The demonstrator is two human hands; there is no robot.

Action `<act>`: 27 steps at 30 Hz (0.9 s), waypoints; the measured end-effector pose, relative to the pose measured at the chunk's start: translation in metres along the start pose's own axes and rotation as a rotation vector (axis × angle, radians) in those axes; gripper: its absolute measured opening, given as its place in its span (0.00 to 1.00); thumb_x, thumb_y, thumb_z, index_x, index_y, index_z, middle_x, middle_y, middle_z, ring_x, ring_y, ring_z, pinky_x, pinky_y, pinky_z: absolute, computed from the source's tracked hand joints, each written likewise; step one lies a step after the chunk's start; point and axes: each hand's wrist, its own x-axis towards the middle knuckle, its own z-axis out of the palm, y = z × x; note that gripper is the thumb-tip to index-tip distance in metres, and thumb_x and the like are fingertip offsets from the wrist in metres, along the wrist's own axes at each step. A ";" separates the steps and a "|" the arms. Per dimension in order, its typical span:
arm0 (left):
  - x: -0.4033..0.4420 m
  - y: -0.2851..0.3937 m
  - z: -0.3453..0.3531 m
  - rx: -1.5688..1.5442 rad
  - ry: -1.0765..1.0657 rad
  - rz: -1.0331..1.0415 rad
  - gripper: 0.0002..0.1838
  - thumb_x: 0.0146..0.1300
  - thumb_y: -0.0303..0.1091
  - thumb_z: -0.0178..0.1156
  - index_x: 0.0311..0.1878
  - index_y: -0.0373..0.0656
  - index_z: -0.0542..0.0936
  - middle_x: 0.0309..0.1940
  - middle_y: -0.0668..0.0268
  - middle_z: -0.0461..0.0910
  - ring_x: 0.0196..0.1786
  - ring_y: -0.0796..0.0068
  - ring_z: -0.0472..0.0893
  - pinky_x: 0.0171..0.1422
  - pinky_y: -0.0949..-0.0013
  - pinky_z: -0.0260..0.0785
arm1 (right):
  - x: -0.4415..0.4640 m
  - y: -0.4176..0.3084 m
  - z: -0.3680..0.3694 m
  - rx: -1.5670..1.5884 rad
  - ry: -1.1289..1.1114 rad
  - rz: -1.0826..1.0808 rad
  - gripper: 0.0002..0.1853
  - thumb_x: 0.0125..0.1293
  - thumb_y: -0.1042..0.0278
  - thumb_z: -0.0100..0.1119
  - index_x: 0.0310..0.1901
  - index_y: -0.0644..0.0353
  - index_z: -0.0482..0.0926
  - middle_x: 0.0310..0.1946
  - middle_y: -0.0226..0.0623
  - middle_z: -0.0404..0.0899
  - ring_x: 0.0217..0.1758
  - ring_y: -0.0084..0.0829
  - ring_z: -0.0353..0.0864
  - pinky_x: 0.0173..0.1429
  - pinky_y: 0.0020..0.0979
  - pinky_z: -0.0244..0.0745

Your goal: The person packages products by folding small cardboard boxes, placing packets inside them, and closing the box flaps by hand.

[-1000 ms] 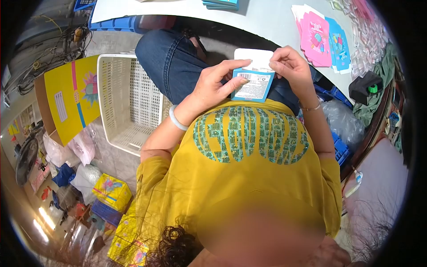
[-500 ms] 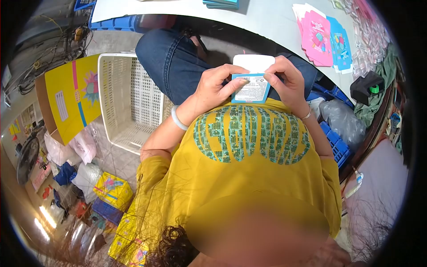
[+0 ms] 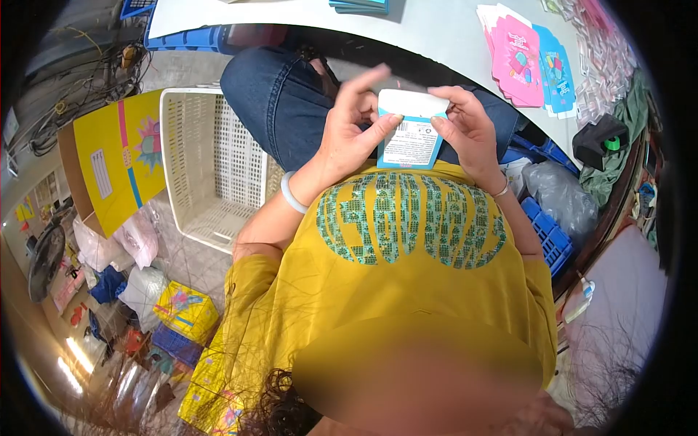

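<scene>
A small blue-and-white box with a printed label and barcode is held upright in front of the yellow shirt, its white flap standing at the top. On its left side my left hand grips it, the thumb on the printed face and the index finger raised and slightly blurred. My right hand pinches the right upper edge, thumb on the face. Flat pink cartons and blue cartons lie fanned on the white table.
At the left, a white plastic basket stands beside a yellow cardboard box. Blue items are stacked at the table's near edge. Many small wrapped pieces pile up at the right, near a black object and a blue crate.
The white flap now sits lower and closer to the box's top edge. My left index finger has lifted up off the flap, while my right hand stays at the box's corner.
</scene>
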 end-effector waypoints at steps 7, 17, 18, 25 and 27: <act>-0.002 -0.007 -0.008 0.202 -0.065 0.131 0.10 0.61 0.24 0.62 0.47 0.35 0.80 0.41 0.61 0.81 0.43 0.75 0.79 0.48 0.74 0.72 | -0.001 0.011 -0.014 -0.313 -0.111 -0.220 0.08 0.59 0.82 0.59 0.40 0.62 0.77 0.41 0.38 0.75 0.45 0.28 0.76 0.50 0.27 0.70; 0.003 0.011 -0.002 0.421 -0.014 0.092 0.05 0.58 0.25 0.66 0.37 0.36 0.81 0.36 0.64 0.81 0.40 0.77 0.79 0.45 0.75 0.70 | 0.004 -0.002 -0.009 -0.448 -0.087 -0.159 0.06 0.57 0.80 0.62 0.37 0.63 0.79 0.35 0.35 0.78 0.40 0.27 0.77 0.47 0.26 0.71; 0.004 0.013 -0.002 0.416 -0.020 0.050 0.05 0.58 0.25 0.66 0.36 0.37 0.81 0.35 0.65 0.81 0.39 0.79 0.79 0.44 0.76 0.70 | 0.005 -0.004 -0.009 -0.474 -0.093 -0.155 0.06 0.57 0.79 0.62 0.37 0.63 0.79 0.34 0.34 0.79 0.39 0.27 0.77 0.47 0.25 0.71; 0.015 0.018 -0.002 0.275 0.001 -0.148 0.03 0.61 0.26 0.65 0.35 0.37 0.81 0.30 0.69 0.82 0.34 0.84 0.78 0.39 0.79 0.70 | 0.013 -0.002 -0.013 -0.304 -0.043 0.049 0.03 0.61 0.76 0.62 0.36 0.64 0.81 0.31 0.29 0.79 0.37 0.20 0.76 0.44 0.22 0.69; 0.016 0.017 -0.003 0.248 -0.001 -0.165 0.03 0.62 0.26 0.64 0.34 0.37 0.81 0.30 0.69 0.82 0.34 0.84 0.78 0.40 0.79 0.71 | 0.014 -0.002 -0.013 -0.303 -0.044 0.053 0.03 0.62 0.76 0.61 0.36 0.64 0.81 0.31 0.28 0.79 0.36 0.19 0.75 0.44 0.22 0.69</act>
